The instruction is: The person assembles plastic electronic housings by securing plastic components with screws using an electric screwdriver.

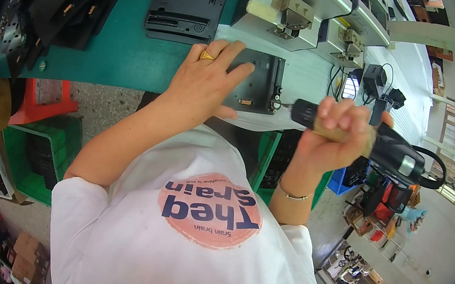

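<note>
A black electric screwdriver [398, 156] lies sideways in my right hand [336, 136], whose fingers wrap round its body with a tan band. Its thin bit points left at the right edge of a flat black housing panel [257, 83], close to a small round silver part [275, 106] at the corner. Whether the bit touches a screw is too small to tell. My left hand [198, 83], with a gold ring, rests spread over the left part of this panel and hides some of it. Above it lies a second black housing [188, 2] with slots.
Several black panels with round parts [71, 1] overlap at the table's left. Metal machines [290, 12] stand behind the work spot, with cables [336, 79] to their right. Green crates [44, 158] and a red stool [46, 101] are on the floor, beside a blue crate [343, 180].
</note>
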Available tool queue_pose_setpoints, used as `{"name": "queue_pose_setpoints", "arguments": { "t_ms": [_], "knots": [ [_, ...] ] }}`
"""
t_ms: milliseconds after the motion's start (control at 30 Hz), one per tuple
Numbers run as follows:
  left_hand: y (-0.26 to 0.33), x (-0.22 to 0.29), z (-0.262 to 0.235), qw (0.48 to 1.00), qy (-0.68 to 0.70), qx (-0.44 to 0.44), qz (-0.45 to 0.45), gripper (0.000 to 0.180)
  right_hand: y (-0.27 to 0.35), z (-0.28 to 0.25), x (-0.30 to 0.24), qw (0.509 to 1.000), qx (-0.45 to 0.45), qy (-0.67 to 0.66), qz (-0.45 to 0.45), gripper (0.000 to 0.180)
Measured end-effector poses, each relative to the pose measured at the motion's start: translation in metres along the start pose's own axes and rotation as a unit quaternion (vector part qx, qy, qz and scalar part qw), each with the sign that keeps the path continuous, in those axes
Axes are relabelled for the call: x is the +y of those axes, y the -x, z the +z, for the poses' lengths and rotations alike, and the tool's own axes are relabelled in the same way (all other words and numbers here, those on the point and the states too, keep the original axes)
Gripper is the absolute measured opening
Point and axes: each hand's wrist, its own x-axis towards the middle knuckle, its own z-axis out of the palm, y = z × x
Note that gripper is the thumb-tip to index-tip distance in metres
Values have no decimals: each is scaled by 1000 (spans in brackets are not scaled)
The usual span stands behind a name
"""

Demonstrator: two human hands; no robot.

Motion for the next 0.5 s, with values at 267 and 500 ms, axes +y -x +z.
{"name": "queue_pose_setpoints", "arguments": {
  "t_ms": [267,500],
  "knots": [
    [-3,7,-8,1000,14,-25,12,80,-22,-17,-30,998,56,21,-25,24],
    [28,12,-62,997,54,-20,-50,87,-26,-37,-36,995,61,-13,-72,14]
  ]
}}
